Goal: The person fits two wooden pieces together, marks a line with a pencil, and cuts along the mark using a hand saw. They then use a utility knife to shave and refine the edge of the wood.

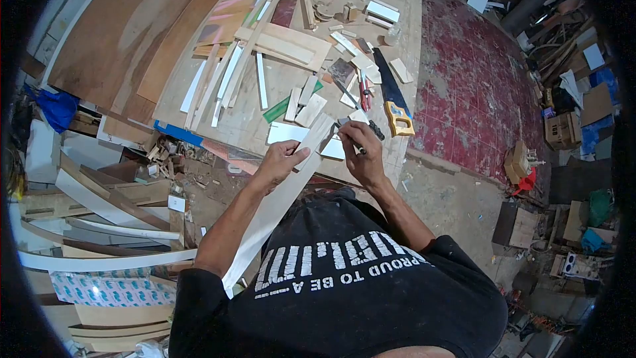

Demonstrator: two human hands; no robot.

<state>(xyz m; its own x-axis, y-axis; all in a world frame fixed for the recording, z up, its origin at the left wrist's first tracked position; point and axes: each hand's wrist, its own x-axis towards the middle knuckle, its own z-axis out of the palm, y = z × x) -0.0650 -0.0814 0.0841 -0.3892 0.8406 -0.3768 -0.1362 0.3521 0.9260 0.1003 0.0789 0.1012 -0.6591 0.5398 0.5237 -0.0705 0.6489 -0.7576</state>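
Observation:
A long pale wooden board (271, 209) runs slantwise from beside my torso up to the table edge. My left hand (281, 164) is closed around the board's left edge, thumb on top. My right hand (364, 154) is curled by the board's far end, pinching a small dark tool whose kind I cannot make out. A dark end pokes out below its fingers. White offcuts (287, 133) lie close to both hands. Just beyond the right hand are a handsaw (397, 109) with a yellow handle and a red-handled tool (364, 91).
The worktable (248, 129) carries several wooden strips, a panel (285, 46) and scattered blocks. Large plywood sheets (126, 33) lean at the left. Curved wooden pieces (106, 202) are stacked at lower left. A worn red surface (470, 79) borders the table's right side.

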